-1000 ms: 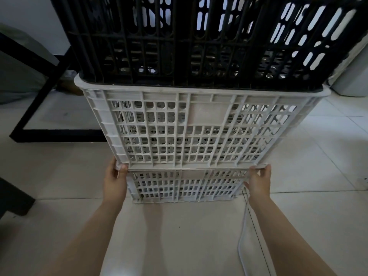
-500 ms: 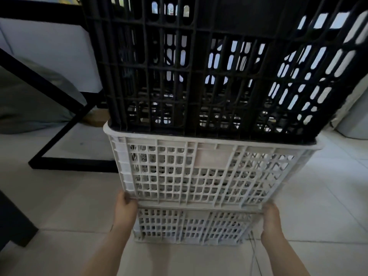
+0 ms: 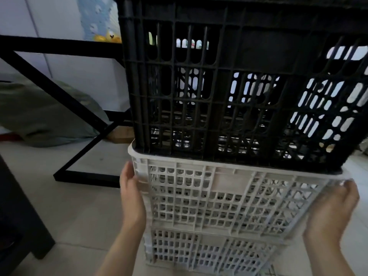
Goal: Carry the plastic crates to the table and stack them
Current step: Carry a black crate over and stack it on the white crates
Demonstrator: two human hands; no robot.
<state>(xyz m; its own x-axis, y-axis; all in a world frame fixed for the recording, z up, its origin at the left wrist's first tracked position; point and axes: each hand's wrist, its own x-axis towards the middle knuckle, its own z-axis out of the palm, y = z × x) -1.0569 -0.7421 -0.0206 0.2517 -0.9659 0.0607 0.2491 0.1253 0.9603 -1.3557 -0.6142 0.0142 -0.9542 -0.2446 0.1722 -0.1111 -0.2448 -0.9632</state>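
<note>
A stack of three plastic crates stands on the tiled floor in front of me. The tall black crate [image 3: 239, 92] sits nested in the upper white crate [image 3: 225, 196], which rests in the lower white crate [image 3: 209, 253]. My left hand [image 3: 132, 196] presses flat against the left side of the upper white crate, just under its rim. Blurred by motion, my right hand [image 3: 334, 208] holds that crate's right side, with fingertips up at the rim. Both forearms reach in from the bottom edge.
The black metal frame of a table [image 3: 79, 108] with a diagonal brace stands at the left behind the stack. A grey-green cushion [image 3: 45, 116] lies under it. A dark furniture leg [image 3: 22, 216] is at the near left. Pale floor tiles [image 3: 79, 206] surround the stack.
Both hands have slid up from the bottom corners of the upper white crate to its sides near the rim. The view has moved closer and lower, so the stack looks bigger.
</note>
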